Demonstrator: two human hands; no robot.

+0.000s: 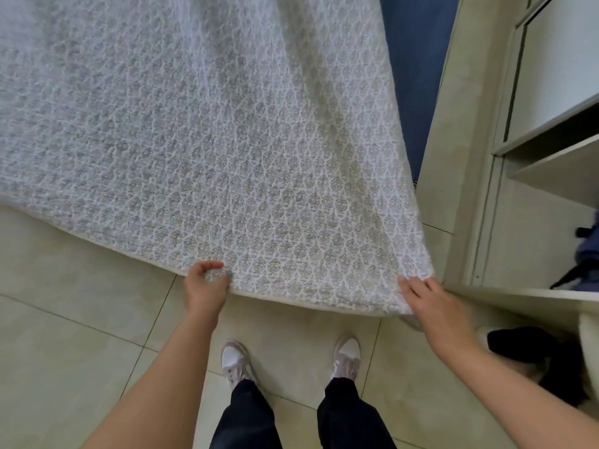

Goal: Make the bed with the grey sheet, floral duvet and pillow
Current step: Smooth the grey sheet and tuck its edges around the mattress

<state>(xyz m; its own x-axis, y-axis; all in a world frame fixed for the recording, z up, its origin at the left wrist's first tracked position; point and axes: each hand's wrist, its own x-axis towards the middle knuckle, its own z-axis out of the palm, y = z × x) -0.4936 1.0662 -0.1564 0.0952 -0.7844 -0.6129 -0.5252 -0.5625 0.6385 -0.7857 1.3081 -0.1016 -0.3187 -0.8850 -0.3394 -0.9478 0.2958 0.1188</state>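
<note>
The duvet (227, 140), white with a small repeating floral print in grey and tan, fills most of the view and slopes down from the far side toward the person, with long soft folds running along it. Its near hem curves above the floor (64, 319) of pale tiles, lowest at the left and raised where the hands hold it. The left hand (207, 286) pinches the hem partway along, thumb and curled fingertips closed on a small fold of the cloth. The right hand (434, 303) holds the near right corner of the duvet. Its fingers lie close together on top of the fabric and the thumb is hidden under it, so the grip shows only from above. Both forearms are bare and reach forward from the bottom of the view. Between them, below the hem, stand two pale shoes (235, 361) and dark trousers (246, 416) on the tiles. Along the duvet's right edge a strip of blue surface (415, 76) shows, running away toward the far end. Just right of that stands a cream cabinet (470, 157) with open shelves (564, 170). A blue and black bundle (583, 260) sits in its lower compartment at the right edge of the view. A black object (518, 345) lies on the floor beside the right forearm, near the cabinet's base.
</note>
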